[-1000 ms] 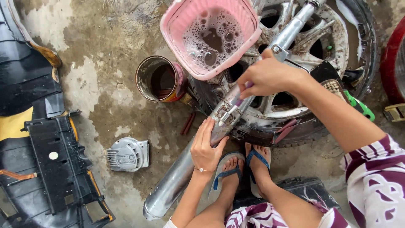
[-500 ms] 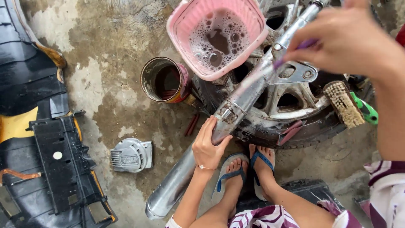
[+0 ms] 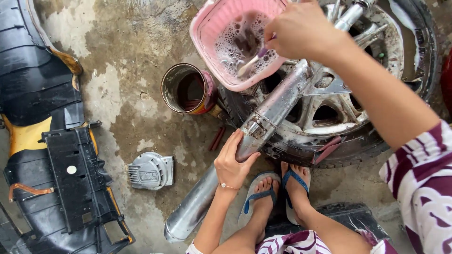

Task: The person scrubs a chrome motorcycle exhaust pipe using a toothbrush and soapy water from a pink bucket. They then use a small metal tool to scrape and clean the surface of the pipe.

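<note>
A long chrome exhaust pipe (image 3: 275, 107) lies slanted across a motorcycle wheel (image 3: 372, 70) on the ground. My left hand (image 3: 231, 162) grips the pipe near its middle. My right hand (image 3: 301, 33) holds a small brush (image 3: 252, 61) with a purple handle, its bristle end dipped into soapy water in a pink basin (image 3: 212, 28) resting on the wheel. My feet in blue-strapped sandals (image 3: 278, 193) stand next to the tyre.
A rusty open tin can (image 3: 186, 89) stands left of the wheel. A grey engine cover (image 3: 150, 170) lies on the wet concrete. Black and yellow motorcycle body panels (image 3: 52, 155) fill the left side. A red tool (image 3: 217, 138) lies near the can.
My right hand has moved from the pipe up to the pink basin and dipped the brush into the suds. The left hand has stayed on the pipe.
</note>
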